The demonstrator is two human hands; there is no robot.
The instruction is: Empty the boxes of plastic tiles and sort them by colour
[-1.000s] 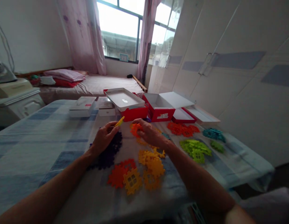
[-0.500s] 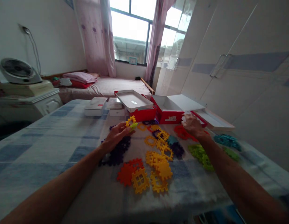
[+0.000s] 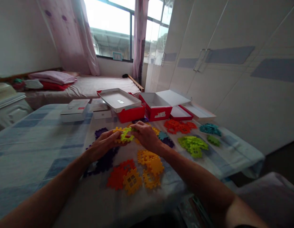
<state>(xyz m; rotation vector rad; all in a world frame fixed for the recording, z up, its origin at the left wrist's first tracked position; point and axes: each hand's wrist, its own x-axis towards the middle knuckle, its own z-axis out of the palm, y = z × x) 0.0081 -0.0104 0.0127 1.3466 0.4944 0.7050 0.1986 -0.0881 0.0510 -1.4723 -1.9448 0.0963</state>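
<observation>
My left hand (image 3: 105,142) is closed round a yellow notched plastic building piece (image 3: 117,129). A lime-green building piece (image 3: 126,135) stands against its right side; whether the two interlock I cannot tell. My right hand (image 3: 147,136) is beside it, fingertips pinched at the green piece's upper right edge. Under and behind my left hand lie dark purple pieces (image 3: 105,161). Nearer to me are orange-red pieces (image 3: 117,177) and a yellow window-shaped piece (image 3: 132,181). More yellow pieces (image 3: 155,166) are heaped below my right wrist, which hides part of the spread.
Farther right lie piles of red pieces (image 3: 180,126), lime-green pieces (image 3: 194,145) and teal pieces (image 3: 210,129). Along the back stand an open red box (image 3: 158,113), another red box topped by an upturned lid (image 3: 131,114), and white boxes (image 3: 74,115). A checked cloth (image 3: 49,142) covers the table.
My right hand has come left from beside the red pieces to the pieces in my left hand, and now pinches there. The view has turned to the right.
</observation>
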